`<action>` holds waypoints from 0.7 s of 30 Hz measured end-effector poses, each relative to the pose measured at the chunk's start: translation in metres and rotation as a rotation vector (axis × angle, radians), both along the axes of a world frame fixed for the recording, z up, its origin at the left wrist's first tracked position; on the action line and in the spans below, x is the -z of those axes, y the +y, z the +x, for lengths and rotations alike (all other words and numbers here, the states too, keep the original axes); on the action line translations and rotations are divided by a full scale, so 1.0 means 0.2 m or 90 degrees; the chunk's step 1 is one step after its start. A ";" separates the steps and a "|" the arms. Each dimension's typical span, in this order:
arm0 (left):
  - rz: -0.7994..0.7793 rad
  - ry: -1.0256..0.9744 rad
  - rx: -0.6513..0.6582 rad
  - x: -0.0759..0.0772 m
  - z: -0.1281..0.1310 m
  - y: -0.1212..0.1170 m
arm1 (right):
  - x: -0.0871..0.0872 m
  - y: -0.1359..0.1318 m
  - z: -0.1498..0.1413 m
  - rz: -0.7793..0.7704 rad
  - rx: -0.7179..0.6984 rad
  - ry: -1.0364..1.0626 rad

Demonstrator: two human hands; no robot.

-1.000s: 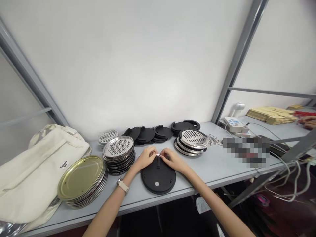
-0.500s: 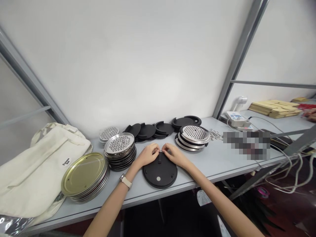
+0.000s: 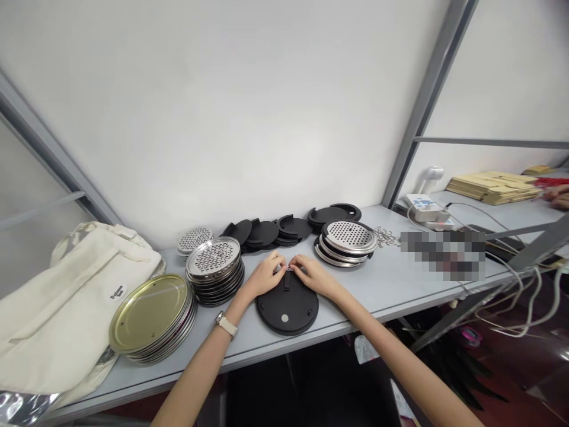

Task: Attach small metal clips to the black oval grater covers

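Left hand (image 3: pixel 267 274) and right hand (image 3: pixel 311 276) nearly meet, the fingertips of each pinched on a small metal piece (image 3: pixel 288 268) at the far edge of a round black disc (image 3: pixel 287 311), which lies on the table (image 3: pixel 395 279) right in front of me. That metal looks thin, stiff and slick, so I judge it wants the very tips of the fingers. The short black strap (image 3: pixel 287 282) beside it seems softer and likely to bend. I expect the disc to be rigid, fairly light and hard to break, best lifted by its rim. Behind it lie more black discs (image 3: pixel 263 234); to my left stand a perforated metal stack (image 3: pixel 216 281) and gold-topped lids (image 3: pixel 149 314), smooth enough to slide; to my right, perforated silver discs (image 3: pixel 349 237) and loose wire pieces (image 3: pixel 386 237).
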State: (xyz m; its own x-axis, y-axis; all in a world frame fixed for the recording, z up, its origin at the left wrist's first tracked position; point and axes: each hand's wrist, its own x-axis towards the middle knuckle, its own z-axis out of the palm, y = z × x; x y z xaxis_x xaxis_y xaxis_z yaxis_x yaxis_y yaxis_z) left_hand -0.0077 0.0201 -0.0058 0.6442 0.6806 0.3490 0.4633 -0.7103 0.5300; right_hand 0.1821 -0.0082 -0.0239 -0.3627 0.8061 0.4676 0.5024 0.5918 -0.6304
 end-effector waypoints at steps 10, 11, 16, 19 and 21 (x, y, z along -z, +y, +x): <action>-0.011 0.006 0.009 0.01 0.00 0.01 | -0.01 -0.01 0.00 0.004 -0.014 -0.028; -0.011 0.007 0.010 0.01 0.00 0.01 | -0.01 -0.01 0.00 0.001 -0.014 -0.033; -0.012 0.007 0.000 0.01 -0.01 0.01 | -0.03 -0.04 0.00 -0.012 -0.029 -0.035; -0.013 0.006 -0.012 0.02 -0.01 0.01 | -0.03 -0.05 0.00 -0.043 -0.053 -0.031; -0.014 0.006 -0.017 0.02 -0.01 0.01 | -0.04 -0.05 0.00 -0.062 -0.065 -0.031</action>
State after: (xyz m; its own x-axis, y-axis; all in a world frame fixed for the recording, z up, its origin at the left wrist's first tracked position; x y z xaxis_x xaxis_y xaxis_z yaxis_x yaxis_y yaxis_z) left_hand -0.0094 0.0229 -0.0100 0.6290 0.7047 0.3281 0.4869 -0.6862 0.5405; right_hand 0.1821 -0.0189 -0.0168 -0.4661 0.8040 0.3691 0.4739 0.5792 -0.6633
